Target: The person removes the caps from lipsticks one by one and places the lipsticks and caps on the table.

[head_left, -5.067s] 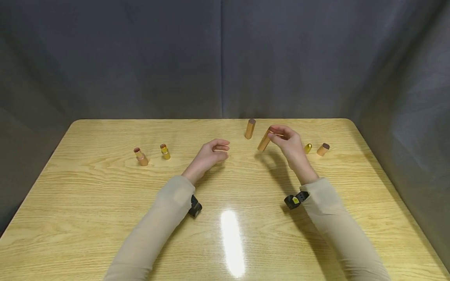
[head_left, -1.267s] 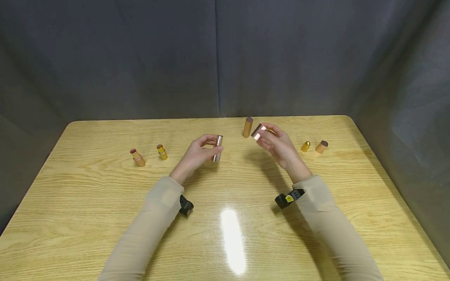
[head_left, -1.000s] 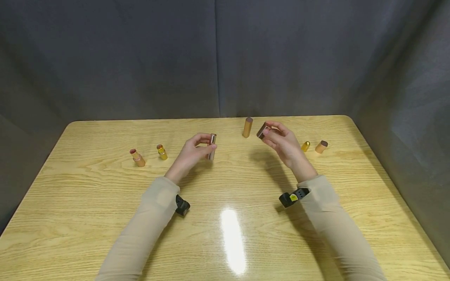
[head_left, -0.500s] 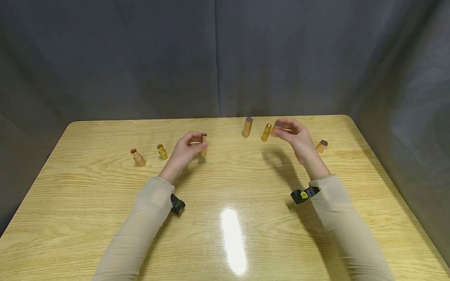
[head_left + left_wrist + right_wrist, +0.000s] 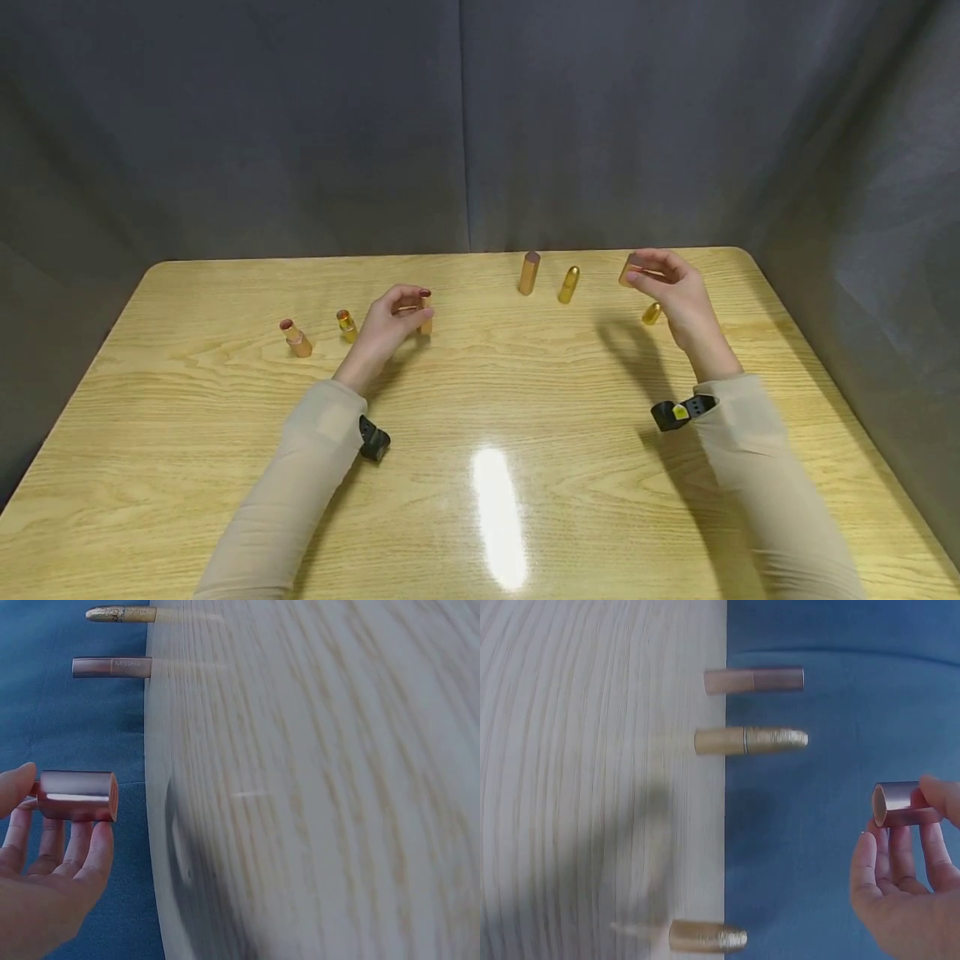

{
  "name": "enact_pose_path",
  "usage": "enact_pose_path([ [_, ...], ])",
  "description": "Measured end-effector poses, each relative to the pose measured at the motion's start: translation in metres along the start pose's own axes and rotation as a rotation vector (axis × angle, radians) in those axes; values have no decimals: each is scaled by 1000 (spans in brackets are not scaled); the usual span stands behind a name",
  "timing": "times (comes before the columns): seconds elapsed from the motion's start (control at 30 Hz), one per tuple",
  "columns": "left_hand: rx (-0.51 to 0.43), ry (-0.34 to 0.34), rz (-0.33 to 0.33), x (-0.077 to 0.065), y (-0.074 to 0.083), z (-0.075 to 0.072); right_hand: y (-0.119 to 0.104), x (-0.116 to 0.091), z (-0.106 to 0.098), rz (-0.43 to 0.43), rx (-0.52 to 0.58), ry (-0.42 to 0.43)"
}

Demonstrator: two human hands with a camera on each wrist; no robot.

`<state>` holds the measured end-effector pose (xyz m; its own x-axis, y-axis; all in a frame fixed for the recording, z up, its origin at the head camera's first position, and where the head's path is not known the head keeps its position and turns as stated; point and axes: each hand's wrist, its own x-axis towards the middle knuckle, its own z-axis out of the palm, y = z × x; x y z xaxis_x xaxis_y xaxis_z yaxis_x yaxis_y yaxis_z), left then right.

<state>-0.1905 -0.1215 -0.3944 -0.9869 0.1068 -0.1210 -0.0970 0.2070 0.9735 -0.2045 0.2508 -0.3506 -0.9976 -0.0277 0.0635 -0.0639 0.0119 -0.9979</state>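
My left hand (image 5: 384,332) pinches the uncapped base of a rose-gold lipstick (image 5: 426,326) between thumb and fingers, upright, a dark red tip showing on top. In the left wrist view the lipstick base (image 5: 79,796) is a shiny cylinder held by its far end. My right hand (image 5: 681,298) grips a rose-gold lipstick cap (image 5: 627,272) over the back right of the table; its hollow mouth shows on the lipstick cap (image 5: 880,805) in the right wrist view. A gold lipstick cap (image 5: 652,313) stands just below this hand.
Between the hands stand a closed rose-gold lipstick (image 5: 528,273) and a closed gold lipstick (image 5: 568,285). An uncapped rose-gold lipstick (image 5: 297,340) and an uncapped gold one (image 5: 347,326) stand at the left of the wooden table (image 5: 570,500). A dark curtain (image 5: 300,125) hangs behind.
Five seconds ago my right hand held the whole capped lipstick and my left was empty. Lipstick and cap came apart, and the hands moved away from each other, the right now covering another rose-gold cap.
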Motion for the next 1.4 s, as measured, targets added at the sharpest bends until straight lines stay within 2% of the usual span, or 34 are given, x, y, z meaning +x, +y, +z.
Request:
enact_pose_path([
  [0.23, -8, 12, -48, -1, -1, 0, 2, -1, -19, 13, 20, 40],
  [0.47, -2, 2, -36, 0, -2, -1, 4, -2, -37, 51, 70, 81],
  [0.87, 2, 0, -35, 1, -6, -4, 15, -2, -73, 33, 52, 161],
  [1.1, 0, -1, -39, 0, -5, -6, 17, -5, -88, 75, 22, 222],
  [1.4, 4, -4, -49, 2, -7, -7, 25, -10, -101, 131, 3, 251],
])
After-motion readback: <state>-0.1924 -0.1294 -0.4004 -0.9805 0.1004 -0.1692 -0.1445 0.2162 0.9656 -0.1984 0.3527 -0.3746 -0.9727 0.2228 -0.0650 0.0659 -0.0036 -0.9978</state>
